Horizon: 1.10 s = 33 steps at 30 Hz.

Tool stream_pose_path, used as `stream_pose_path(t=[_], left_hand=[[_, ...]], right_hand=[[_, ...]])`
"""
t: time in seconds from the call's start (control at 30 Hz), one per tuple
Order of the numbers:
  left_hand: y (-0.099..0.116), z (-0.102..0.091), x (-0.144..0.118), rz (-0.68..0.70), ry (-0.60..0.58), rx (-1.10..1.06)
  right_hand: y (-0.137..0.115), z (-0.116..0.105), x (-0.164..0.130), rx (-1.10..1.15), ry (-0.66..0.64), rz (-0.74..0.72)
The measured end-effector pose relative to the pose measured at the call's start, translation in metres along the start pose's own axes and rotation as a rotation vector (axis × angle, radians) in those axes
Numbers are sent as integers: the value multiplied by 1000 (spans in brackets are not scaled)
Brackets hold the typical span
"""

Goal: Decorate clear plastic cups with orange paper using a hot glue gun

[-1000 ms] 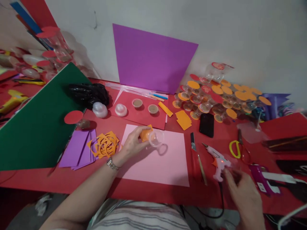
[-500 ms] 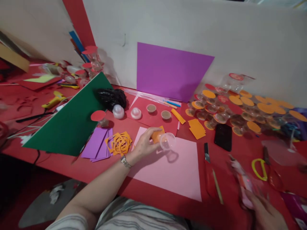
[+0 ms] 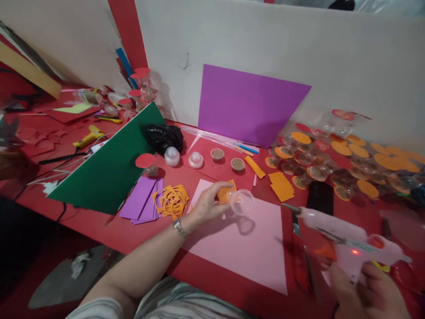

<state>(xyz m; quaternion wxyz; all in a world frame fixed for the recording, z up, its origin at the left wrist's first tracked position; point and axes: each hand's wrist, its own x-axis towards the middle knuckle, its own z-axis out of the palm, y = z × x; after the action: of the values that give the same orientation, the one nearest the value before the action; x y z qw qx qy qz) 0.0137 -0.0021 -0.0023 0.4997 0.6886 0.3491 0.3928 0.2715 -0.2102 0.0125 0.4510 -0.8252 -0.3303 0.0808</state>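
Note:
Over a pink sheet (image 3: 245, 257) on the red table, my left hand (image 3: 209, 204) is closed round a clear plastic cup (image 3: 241, 202), tipped so its round mouth faces right. Orange paper (image 3: 227, 192) shows behind the fingers at the cup; how it joins the cup is hidden. At the right, my right hand (image 3: 368, 288) grips a pale pink glue gun (image 3: 348, 239) by its handle. The gun's nozzle points left, and a red light glows on its side. Two small brown-filled cups (image 3: 237, 165) stand on red paper beyond the left hand.
A green board (image 3: 109, 177) leans at the left beside purple sheets (image 3: 139, 199) and orange paper offcuts (image 3: 171, 200). Many clear cups with orange discs (image 3: 358, 150) crowd the back right, near a black phone (image 3: 320, 197). A yellow glue gun (image 3: 89, 136) lies at far left.
My right hand has raised the glue gun from the table and turned its nozzle leftward. My left hand keeps the cup in nearly the same place over the pink sheet.

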Motion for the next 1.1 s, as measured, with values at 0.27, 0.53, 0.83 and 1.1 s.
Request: stream_pose_path(t=[0.27,0.53,0.83,1.1], left_hand=[[-4,3,-1,73,35,110],[-1,0,0,208,19,288],[-3,-3,-2,230,-22,370],[-3,-1,-2,178,-55,428]], right_hand=[[-59,34,-27,-324,18,-212],[-67,48,-39,-308,-21,-342],[-53,53,-27,-293,-84,-418],[-47,56,-28,-293,-103,-288]])
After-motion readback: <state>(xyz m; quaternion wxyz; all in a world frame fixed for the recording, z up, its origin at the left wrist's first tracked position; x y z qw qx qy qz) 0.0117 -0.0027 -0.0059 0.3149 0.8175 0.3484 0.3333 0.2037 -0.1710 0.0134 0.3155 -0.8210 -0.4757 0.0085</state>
